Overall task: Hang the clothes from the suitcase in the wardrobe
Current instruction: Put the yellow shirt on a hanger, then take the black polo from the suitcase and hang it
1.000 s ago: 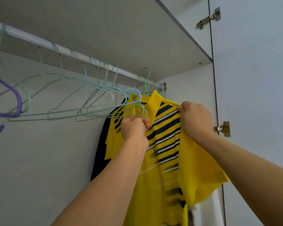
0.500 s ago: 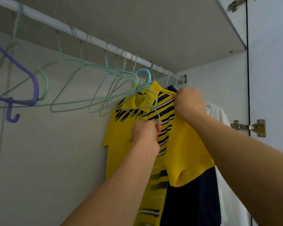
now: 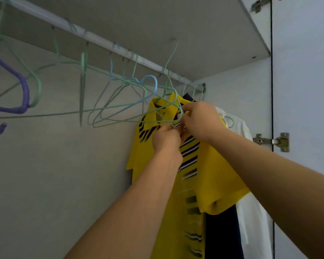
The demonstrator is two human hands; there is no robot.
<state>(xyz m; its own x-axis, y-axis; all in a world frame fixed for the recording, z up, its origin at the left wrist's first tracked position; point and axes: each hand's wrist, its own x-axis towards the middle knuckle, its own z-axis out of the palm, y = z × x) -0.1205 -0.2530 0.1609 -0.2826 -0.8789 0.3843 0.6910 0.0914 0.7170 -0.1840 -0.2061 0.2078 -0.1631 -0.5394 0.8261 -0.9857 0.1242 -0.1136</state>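
**Collar work under tangled hangers**

The yellow polo shirt with navy stripes (image 3: 209, 174) hangs from the white rod (image 3: 101, 41). Left hand (image 3: 166, 140) and right hand (image 3: 199, 120) pinch its placket. The crowding pale green wire hangers (image 3: 120, 109) could snag fingers and drag the shirt off.

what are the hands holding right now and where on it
Both hands, left and right, pinch the yellow striped shirt at its placket, just below the collar.

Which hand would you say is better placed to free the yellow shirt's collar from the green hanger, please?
Probably the right hand: it already pinches the green hanger at the yellow shirt collar, while the left hand grips lower down.
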